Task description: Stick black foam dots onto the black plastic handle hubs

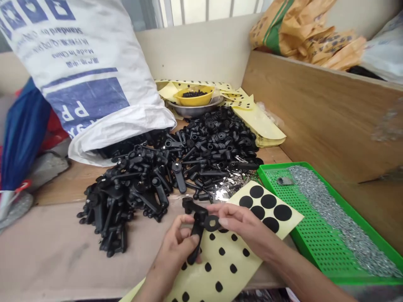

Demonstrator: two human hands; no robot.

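My left hand point(178, 247) grips a black plastic lever part point(198, 228) with arms sticking out at angles, held above the sheets. Between the thumb and fingers of my right hand point(241, 220) is a black round disc point(210, 223) with a small pale spot at its centre, right against the lever part. Whether the two are joined I cannot tell. Under my hands lie a yellow sheet with small black dots point(214, 256) and a yellow sheet of large black round pads point(292, 218).
A heap of black plastic parts point(138, 180) spreads ahead, with shiny metal pieces point(223, 184) at its near edge. To the right stands a green tray point(310, 239) of small metal parts. Behind are a yellow bowl point(197, 100), a white sack point(103, 54) and a wooden board point(315, 105).
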